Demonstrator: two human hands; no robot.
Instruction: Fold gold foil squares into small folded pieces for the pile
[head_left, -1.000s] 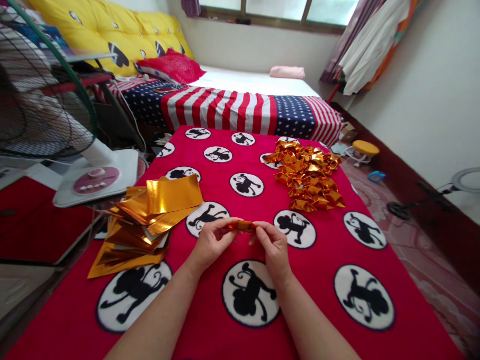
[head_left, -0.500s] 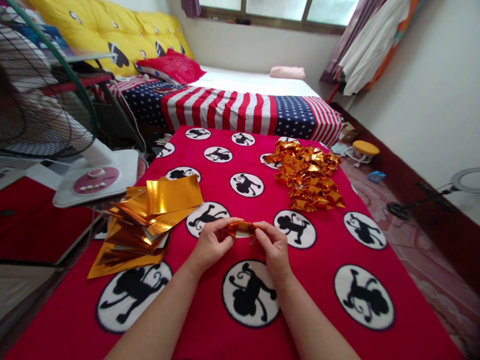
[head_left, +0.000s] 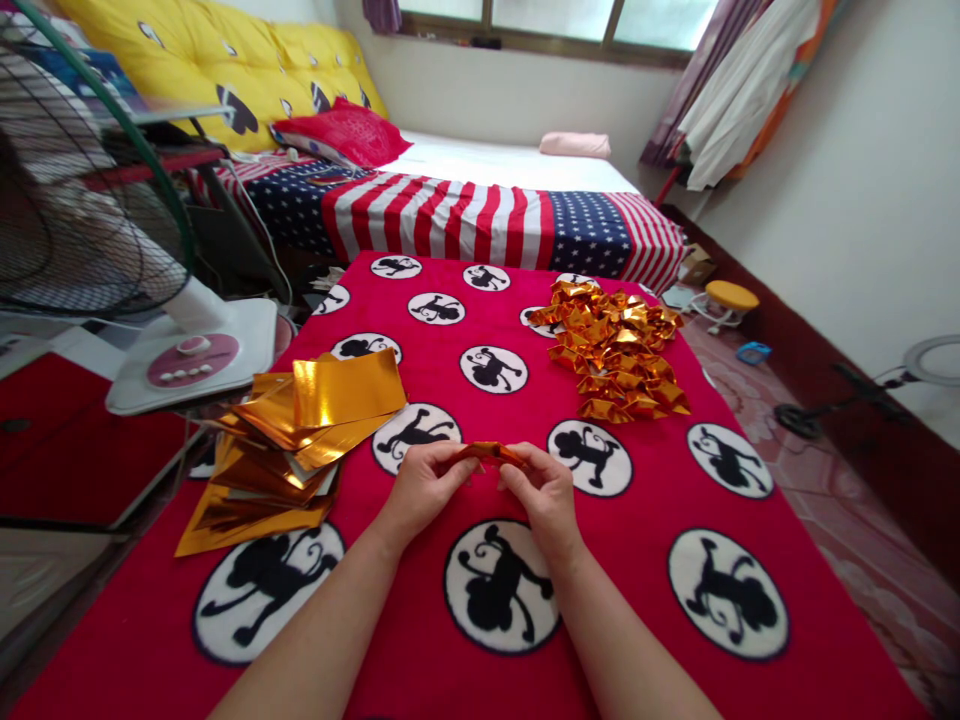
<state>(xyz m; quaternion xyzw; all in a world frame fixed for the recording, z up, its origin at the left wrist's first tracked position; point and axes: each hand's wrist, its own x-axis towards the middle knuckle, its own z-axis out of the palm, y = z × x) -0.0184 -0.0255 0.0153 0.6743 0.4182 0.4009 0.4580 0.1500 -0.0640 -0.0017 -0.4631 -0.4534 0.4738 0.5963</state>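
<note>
A folded piece of gold foil paper (head_left: 489, 452) is held up between my two hands, over the red cloth (head_left: 600, 590) with its monkey pattern. My left hand (head_left: 424, 487) pinches its left end, and my right hand (head_left: 541, 490) grips the right end; fingers partly cover both ends. Left of my hands lies an uneven stack of flat gold foil sheets (head_left: 349, 390). At the far right of the cloth is a heap of folded gold foil pieces (head_left: 619, 345), shaped like small ingots.
A fan (head_left: 191, 345) stands on the left beside the cloth-covered surface. Behind it is a bed with a striped and starred cover (head_left: 450, 215). On the right floor are a yellow stool (head_left: 731, 295) and a black stand (head_left: 799, 418).
The foil piece has turned between my fingers, so its pale patch no longer shows and it looks narrower. My thumbs have shifted slightly; the stack and heap look the same.
</note>
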